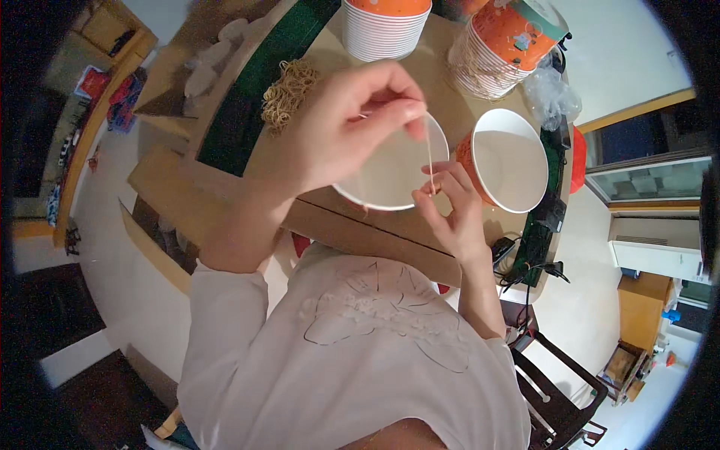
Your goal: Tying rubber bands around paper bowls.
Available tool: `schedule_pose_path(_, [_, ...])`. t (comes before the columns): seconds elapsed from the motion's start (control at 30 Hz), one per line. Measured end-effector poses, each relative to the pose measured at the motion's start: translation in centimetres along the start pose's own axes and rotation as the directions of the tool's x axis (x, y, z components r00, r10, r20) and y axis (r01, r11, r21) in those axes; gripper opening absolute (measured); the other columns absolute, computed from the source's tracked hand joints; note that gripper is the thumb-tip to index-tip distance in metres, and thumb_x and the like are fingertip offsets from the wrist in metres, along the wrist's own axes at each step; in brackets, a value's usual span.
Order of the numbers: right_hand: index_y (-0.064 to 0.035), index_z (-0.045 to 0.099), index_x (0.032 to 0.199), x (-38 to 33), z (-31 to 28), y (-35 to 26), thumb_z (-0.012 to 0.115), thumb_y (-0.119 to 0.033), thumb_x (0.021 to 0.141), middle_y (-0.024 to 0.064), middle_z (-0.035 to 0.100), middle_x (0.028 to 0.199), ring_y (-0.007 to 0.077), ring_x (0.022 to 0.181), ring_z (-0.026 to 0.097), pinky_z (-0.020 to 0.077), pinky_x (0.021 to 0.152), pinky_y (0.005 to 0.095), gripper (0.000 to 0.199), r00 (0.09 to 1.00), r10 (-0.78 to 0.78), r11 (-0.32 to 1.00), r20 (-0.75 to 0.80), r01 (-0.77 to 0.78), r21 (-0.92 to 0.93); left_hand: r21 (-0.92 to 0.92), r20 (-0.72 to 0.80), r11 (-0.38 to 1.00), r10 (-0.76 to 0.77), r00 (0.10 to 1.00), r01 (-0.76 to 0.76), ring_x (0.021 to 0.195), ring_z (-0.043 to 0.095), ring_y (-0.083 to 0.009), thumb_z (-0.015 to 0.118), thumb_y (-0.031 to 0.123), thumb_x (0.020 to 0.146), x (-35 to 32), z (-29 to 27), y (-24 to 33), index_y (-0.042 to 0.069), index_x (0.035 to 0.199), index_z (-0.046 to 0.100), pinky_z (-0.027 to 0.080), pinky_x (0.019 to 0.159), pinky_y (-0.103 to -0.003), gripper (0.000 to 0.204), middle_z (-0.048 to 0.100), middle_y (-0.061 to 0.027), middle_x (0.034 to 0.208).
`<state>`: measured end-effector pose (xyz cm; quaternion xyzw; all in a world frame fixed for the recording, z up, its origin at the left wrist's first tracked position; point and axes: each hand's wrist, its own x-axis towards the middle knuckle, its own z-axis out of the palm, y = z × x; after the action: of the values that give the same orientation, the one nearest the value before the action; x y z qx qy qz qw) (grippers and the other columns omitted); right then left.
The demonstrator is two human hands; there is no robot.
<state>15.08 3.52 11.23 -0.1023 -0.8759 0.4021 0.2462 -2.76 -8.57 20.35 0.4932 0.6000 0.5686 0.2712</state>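
Observation:
A thin pale rubber band (430, 146) is stretched between my two hands. My left hand (349, 124), raised higher and closed, pinches its upper end. The lower end sits in the closed fingertips of my right hand (457, 214). Beneath my hands stands a white-lined paper bucket (390, 169), partly hidden by my left hand. Just right of my right hand, a second paper bucket (517, 169), orange outside, leans slightly with its mouth towards me. A tangled heap of tan rubber bands (289, 94) lies beyond my left wrist.
At the back stand a stack of orange-and-white paper buckets (386, 34) and another stack (499, 49) with bands around it. A clear plastic bag (553, 97) lies beside them. Black cables (529, 270) hang at the table's right edge, near a dark chair (559, 390).

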Motion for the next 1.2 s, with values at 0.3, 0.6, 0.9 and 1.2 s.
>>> schedule_pose_path(0.3, [-0.0052,0.051,0.104,0.2,1.1,-0.2,0.059,0.006,0.071,0.0149,0.051,0.114,0.0322,0.102,0.055,0.0472,0.083,0.0373,0.036,0.994,-0.054,0.996,-0.098,0.046,-0.079,0.554,-0.005,0.82,0.174,0.985,-0.142,0.069,0.055,-0.0118,0.057,0.006,0.088,-1.5,-3.8,-3.4,0.001,0.088,0.053,0.045,0.061,-0.026,0.006,0.062,-0.0075,0.08])
schedule_pose_path(0.6, [-0.0019,0.05,0.11,4.6,0.4,1.0,0.056,0.007,0.08,0.0141,0.06,0.095,0.025,0.083,0.063,0.0508,0.07,0.0316,0.031,0.991,0.129,0.98,-0.017,-0.13,-0.148,0.44,-0.128,0.876,-0.154,0.98,0.196,0.058,0.058,-0.0188,0.05,0.015,0.093,-2.9,-5.5,-4.8,0.003,0.093,0.049,0.044,0.058,-0.031,0.012,0.058,-0.0098,0.061])
schedule_pose_path(0.9, [-0.0033,0.057,0.102,11.3,1.3,3.2,0.056,0.005,0.08,0.0135,0.064,0.089,0.0294,0.08,0.063,0.0509,0.072,0.0355,0.024,0.997,0.006,0.941,0.071,0.019,-0.339,0.109,0.029,0.873,-0.482,0.876,0.476,0.064,0.053,-0.0076,0.058,0.016,0.089,-8.1,-6.7,-7.1,0.0,0.094,0.064,0.042,0.059,-0.022,0.017,0.059,-0.0016,0.072])
schedule_pose_path(1.2, [-0.0041,0.058,0.109,-1.6,1.6,-4.4,0.062,0.002,0.08,0.0107,0.062,0.093,0.0218,0.085,0.063,0.0504,0.076,0.0328,0.029,0.971,0.028,0.976,0.239,-0.078,0.202,-0.521,0.213,0.754,-0.34,0.916,0.401,0.086,0.062,-0.0157,0.053,0.009,0.091,-12.2,-1.1,-8.9,-0.003,0.097,0.062,0.049,0.078,-0.027,0.016,0.065,-0.0106,0.092])
